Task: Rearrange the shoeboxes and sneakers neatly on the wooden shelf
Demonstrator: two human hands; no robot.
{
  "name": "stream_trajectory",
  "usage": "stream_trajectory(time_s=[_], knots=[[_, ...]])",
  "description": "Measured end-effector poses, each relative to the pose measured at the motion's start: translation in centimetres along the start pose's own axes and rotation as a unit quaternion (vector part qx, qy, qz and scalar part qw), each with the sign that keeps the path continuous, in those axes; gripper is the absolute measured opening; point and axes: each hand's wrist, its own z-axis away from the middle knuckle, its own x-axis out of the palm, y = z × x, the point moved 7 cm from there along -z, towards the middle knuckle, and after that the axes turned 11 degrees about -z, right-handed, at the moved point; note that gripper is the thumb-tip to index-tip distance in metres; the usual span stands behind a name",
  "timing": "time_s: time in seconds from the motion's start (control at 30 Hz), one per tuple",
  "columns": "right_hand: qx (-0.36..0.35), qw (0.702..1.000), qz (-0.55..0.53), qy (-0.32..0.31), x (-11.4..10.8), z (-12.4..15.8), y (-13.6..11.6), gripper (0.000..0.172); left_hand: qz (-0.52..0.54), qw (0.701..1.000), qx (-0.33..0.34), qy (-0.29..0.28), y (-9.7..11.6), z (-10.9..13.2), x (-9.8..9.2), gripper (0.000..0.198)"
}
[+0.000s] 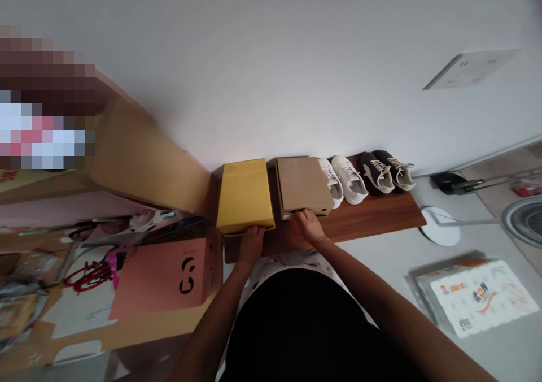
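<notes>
On a narrow reddish-brown wooden board [359, 219] against the wall, a yellow shoebox [245, 195] and a plain brown shoebox [302, 185] stand side by side, both with lids down. My left hand [252, 243] is at the near edge of the yellow box, its fingers bent against the front. With its fingers curled at the lid's near edge, my right hand [310, 225] grips the brown box, where a slim gap shows. Right of it sit white sneakers [349, 179], partly behind the brown box, then black sneakers [387, 173] with pale laces.
On the left, a pink box [165, 277] and red cords [91, 277] lie among clutter beside a large cardboard piece [139, 156]. A tissue pack [483, 296], a white disc-shaped base [440, 226] and a fan [527, 221] are on the right. A wall socket [472, 68] is above.
</notes>
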Motion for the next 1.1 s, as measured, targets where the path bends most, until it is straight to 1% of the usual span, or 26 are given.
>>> stream_trajectory(time_s=[0.1,0.2,0.27,0.33,0.4,0.47,0.5,0.53,0.57,0.63,0.7,0.73,0.77,0.8,0.83,0.87,0.9,0.93,1.0,1.03,1.1], knots=[[0.02,0.998,0.036,-0.049,1.6,0.1,0.8,0.033,0.029,0.999,-0.031,-0.002,-0.8,-0.1,1.4,0.028],[0.028,0.997,0.016,-0.072,1.7,-0.1,0.9,0.038,0.022,0.999,-0.036,-0.005,-1.0,0.3,2.1,0.035],[0.033,0.997,0.013,-0.076,1.3,0.1,0.9,0.036,-0.006,1.0,-0.027,-0.006,-1.1,1.0,2.2,0.038],[0.056,0.996,0.019,-0.067,0.5,1.0,1.6,0.031,-0.045,0.999,-0.023,0.002,-1.3,1.8,2.2,0.039],[0.085,0.994,0.006,-0.061,-0.6,2.5,3.3,0.028,-0.09,0.996,-0.023,0.009,-1.3,2.7,2.4,0.039],[0.116,0.991,-0.019,-0.06,-1.9,4.4,5.9,0.027,-0.11,0.994,-0.02,-0.002,-0.4,3.3,3.4,0.038],[0.129,0.99,-0.027,-0.054,-2.8,5.3,7.4,0.027,-0.108,0.994,-0.011,-0.016,0.6,3.4,4.5,0.038],[0.142,0.989,-0.027,-0.04,-3.9,6.0,9.0,0.028,-0.1,0.994,0.005,-0.035,2.0,3.3,6.0,0.037],[0.152,0.988,-0.021,-0.017,-5.2,6.4,10.6,0.03,-0.087,0.994,0.028,-0.055,4.0,3.0,7.9,0.037],[0.155,0.987,-0.008,0.034,-8.1,6.0,13.4,0.039,-0.057,0.99,0.087,-0.094,8.9,1.9,12.9,0.039],[0.141,0.988,-0.003,0.067,-10.6,4.1,15.4,0.048,-0.024,0.986,0.128,-0.108,14.1,0.0,18.6,0.037],[0.134,0.988,-0.002,0.07,-11.5,2.6,16.2,0.05,-0.012,0.986,0.128,-0.108,16.3,-1.3,21.4,0.034],[0.141,0.987,-0.001,0.072,-12.3,1.0,17.1,0.05,-0.004,0.99,0.102,-0.101,17.9,-2.9,24.1,0.028],[0.157,0.985,-0.003,0.065,-12.7,-0.6,17.9,0.05,-0.001,0.995,0.056,-0.086,18.9,-4.5,26.3,0.019],[0.182,0.982,-0.004,0.049,-12.9,-2.2,18.8,0.046,-0.003,0.997,0.032,-0.075,19.9,-6.0,28.2,0.013],[0.206,0.978,-0.003,0.025,-12.9,-3.6,19.5,0.038,-0.004,0.998,0.007,-0.062,20.5,-7.5,29.7,0.008],[0.228,0.974,-0.01,-0.009,-12.8,-4.6,20.2,0.031,-0.011,0.998,-0.029,-0.05,20.6,-8.8,30.7,0.003],[0.246,0.969,-0.018,-0.032,-12.7,-5.4,20.9,0.026,-0.023,0.997,-0.066,-0.038,20.5,-9.8,31.2,0.005],[0.266,0.962,-0.031,-0.06,-13.0,-6.1,22.0,0.02,-0.06,0.991,-0.119,-0.019,19.7,-11.1,31.1,0.015],[0.272,0.96,-0.035,-0.06,-13.4,-6.0,22.7,0.019,-0.079,0.989,-0.123,-0.011,19.4,-11.4,30.7,0.019],[0.283,0.956,-0.065,-0.034,-14.7,-5.3,24.4,0.016,-0.104,0.991,-0.09,0.001,19.3,-11.6,29.7,0.022]])
